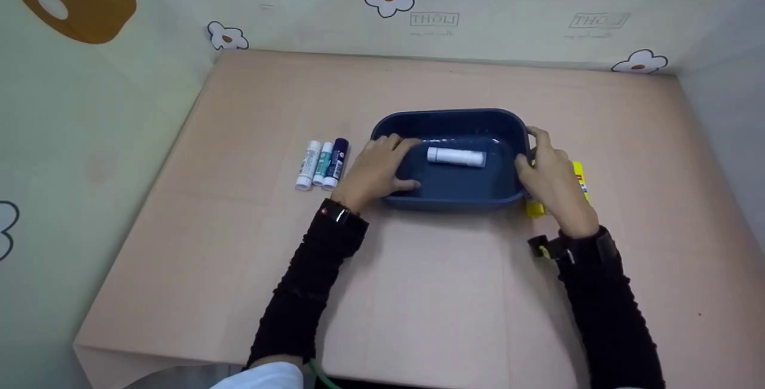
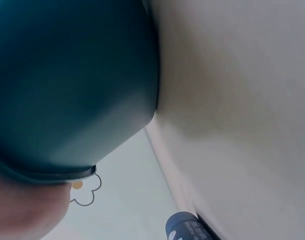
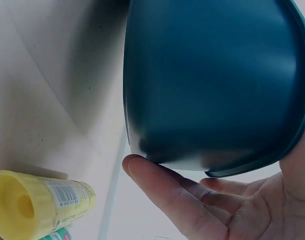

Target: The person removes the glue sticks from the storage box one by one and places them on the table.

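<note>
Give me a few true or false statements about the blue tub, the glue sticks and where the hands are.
1. One white stick lies inside the blue tub. True.
2. The left hand grips the tub's left rim. True.
3. Three sticks lie right of the tub. False: they lie to its left.
4. The right hand holds the yellow stick. False: it is at the tub's right end; the stick lies on the table.
5. The tub is upside down. False: it sits upright.

Dark blue basin (image 2: 72, 85) close up, tube tip (image 2: 185, 227) below
</note>
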Available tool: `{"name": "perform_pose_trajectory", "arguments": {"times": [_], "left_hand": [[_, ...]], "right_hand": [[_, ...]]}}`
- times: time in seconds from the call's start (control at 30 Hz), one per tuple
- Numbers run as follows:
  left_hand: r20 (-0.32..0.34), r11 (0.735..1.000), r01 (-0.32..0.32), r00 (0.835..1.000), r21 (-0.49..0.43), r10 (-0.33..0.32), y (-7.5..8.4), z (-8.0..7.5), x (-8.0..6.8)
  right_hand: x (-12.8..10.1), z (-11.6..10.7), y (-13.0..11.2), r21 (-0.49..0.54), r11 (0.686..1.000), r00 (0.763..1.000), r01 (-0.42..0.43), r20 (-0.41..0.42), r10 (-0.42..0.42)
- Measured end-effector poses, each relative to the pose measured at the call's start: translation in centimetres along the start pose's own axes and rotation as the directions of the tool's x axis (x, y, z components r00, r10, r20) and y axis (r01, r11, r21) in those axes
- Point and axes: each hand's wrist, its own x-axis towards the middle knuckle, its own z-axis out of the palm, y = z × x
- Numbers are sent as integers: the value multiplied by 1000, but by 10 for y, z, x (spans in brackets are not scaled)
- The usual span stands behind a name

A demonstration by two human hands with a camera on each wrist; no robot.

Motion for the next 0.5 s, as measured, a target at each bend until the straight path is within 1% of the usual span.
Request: {"name": "perform_pose_trajectory", "arguments": {"times": [0.07,0.17,0.27,0.4,0.5], "left_hand": [[16,999,-2,1000,37,1,2,1,0],[24,996,-6,1000,90,4,5,1,0],[29,989,-14,1000,149,10,9,2,1],[37,977,-47,999,207,41,13,2,2],[50,973,-81,996,216,72,14,1,3]], "right_hand": [[0,1,0,-12,1000,1000,3,0,-3],[1,3,2,-33,999,1000,25,-10,-25],[2,5,3,-47,998,1000,30,-1,-30],[3,7,4,-63,998,999,-3,47,6],[4,8,5,-77,997,997,-20,79,26]]}}
